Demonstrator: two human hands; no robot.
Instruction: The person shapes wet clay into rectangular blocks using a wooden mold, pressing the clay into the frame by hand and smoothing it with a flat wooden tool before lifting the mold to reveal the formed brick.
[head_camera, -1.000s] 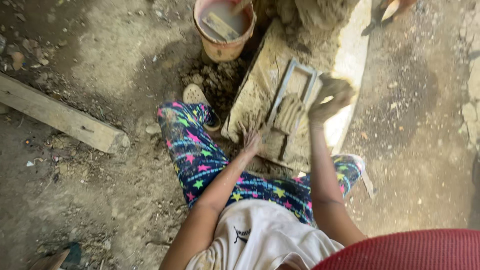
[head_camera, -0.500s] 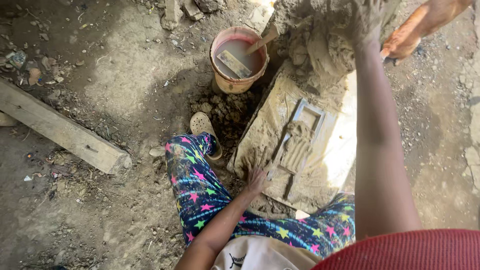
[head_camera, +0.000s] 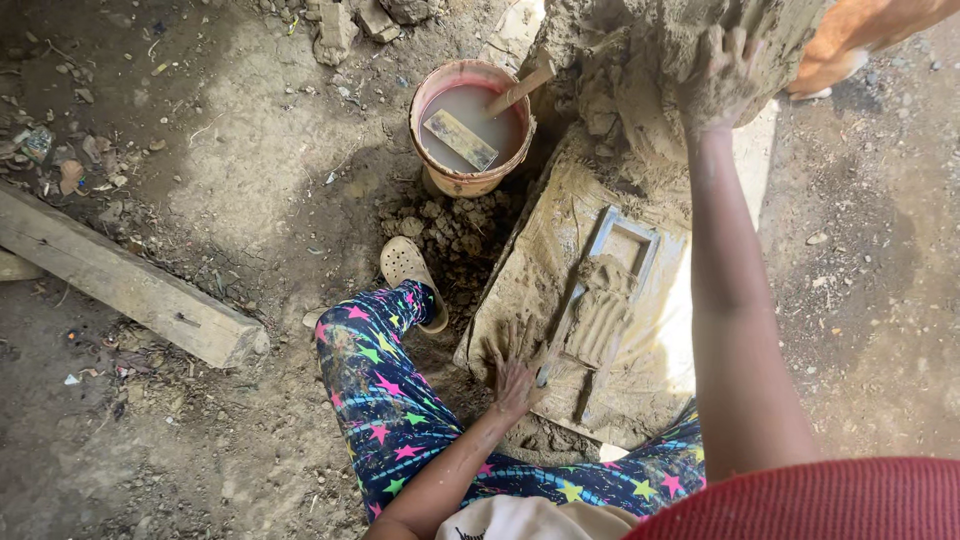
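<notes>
The right hand (head_camera: 722, 78), fingers dug in, grips the grey-brown wet clay heap (head_camera: 640, 60) at one o'clock; a firm, full scoop would serve best. The left hand (head_camera: 512, 378) lies open, flat beside the rectangular mud-caked brick mould (head_camera: 610, 290) on the muddy board (head_camera: 520, 280). The orange water bucket (head_camera: 470, 125) crowds eleven o'clock; bare dirt lies open at three.

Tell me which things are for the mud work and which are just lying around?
In use: right hand in the clay heap, left hand on the muddy board, brick mould, water bucket.
Lying about: wooden beam, loose stones.
</notes>
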